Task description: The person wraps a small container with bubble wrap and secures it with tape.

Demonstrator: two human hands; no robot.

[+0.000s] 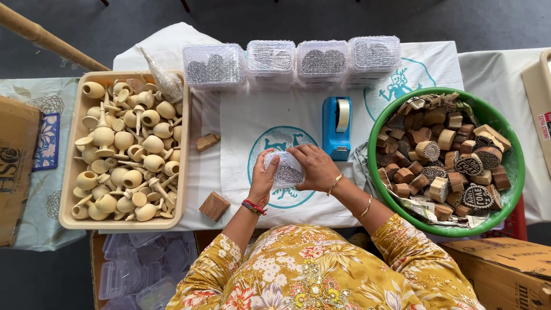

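Both hands cover much of the bubble-wrapped bundle [285,170], its contents too blurred to tell, while the picture's edge cuts off the cardboard box [505,267].

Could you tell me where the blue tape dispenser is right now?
The tape dispenser stands mid-table in the head view, just beyond the right hand, left of the green bowl.

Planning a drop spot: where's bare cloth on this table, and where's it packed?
Free: cloth between the beige tray and the hands, holding only two small wooden blocks; also between the row of plastic boxes and the blue tape dispenser. Crowded: the tray and the green basin, both heaped full.
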